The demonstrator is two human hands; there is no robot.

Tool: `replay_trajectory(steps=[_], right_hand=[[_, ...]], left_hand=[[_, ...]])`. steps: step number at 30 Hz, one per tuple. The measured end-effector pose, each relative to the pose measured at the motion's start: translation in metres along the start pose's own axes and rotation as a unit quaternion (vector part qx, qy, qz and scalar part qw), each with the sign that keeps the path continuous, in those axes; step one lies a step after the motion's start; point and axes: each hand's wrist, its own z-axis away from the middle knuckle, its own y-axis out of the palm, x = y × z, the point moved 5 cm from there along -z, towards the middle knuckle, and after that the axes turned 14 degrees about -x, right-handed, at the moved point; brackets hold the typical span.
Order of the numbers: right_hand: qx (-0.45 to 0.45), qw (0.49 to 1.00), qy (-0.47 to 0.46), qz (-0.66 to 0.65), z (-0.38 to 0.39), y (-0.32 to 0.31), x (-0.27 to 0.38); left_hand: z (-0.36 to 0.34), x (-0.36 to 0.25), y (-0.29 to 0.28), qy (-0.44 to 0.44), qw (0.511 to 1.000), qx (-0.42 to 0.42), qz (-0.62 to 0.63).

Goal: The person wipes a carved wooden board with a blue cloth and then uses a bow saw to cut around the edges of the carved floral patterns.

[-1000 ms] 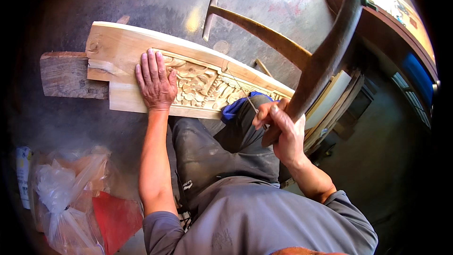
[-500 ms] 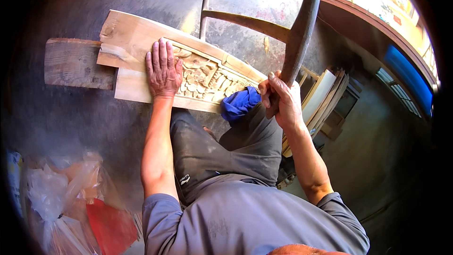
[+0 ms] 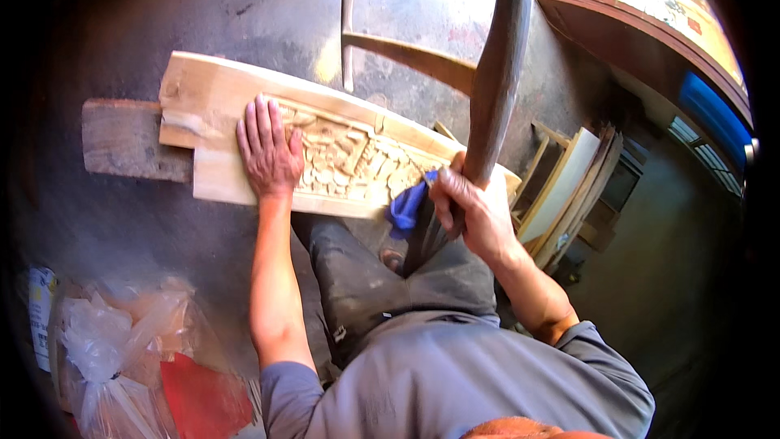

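Observation:
My left hand [image 3: 272, 161] lies flat on a pale wooden board [image 3: 223, 171], with fingers stretched out beside its carved relief panel [image 3: 349, 154]. My right hand [image 3: 478, 215] wraps round the lower end of the thick dark side piece of a wooden frame saw [image 3: 496, 73]. The saw's crossbar and thin upper cord reach away to the left, past the board's far edge. I cannot make out its blade. A blue cloth [image 3: 409, 207] hangs at the board's near edge, next to my right hand. The board's right end is partly hidden behind that hand.
A rough plank or beam [image 3: 130, 140] sticks out beneath the board's left end. Clear plastic bags [image 3: 101, 349] and a red sheet [image 3: 203, 398] lie at the lower left. Boards and wooden frames [image 3: 569, 187] lean to the right, near a brown ledge [image 3: 634, 32].
My right hand and the saw have shifted left and nearer in the picture. The board appears lower. My left hand stays flat on it.

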Motion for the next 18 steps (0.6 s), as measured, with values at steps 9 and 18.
replay_trajectory(steps=[9, 18], right_hand=[[-0.025, 0.987, 0.037, -0.154, 0.006, 0.0, -0.011], [-0.045, 0.965, -0.003, -0.258, 0.016, -0.003, -0.025]], left_hand=[[-0.008, -0.1, -0.056, -0.169, 0.962, -0.016, 0.214], [-0.01, -0.202, -0.072, -0.093, 0.86, 0.101, 0.491]])
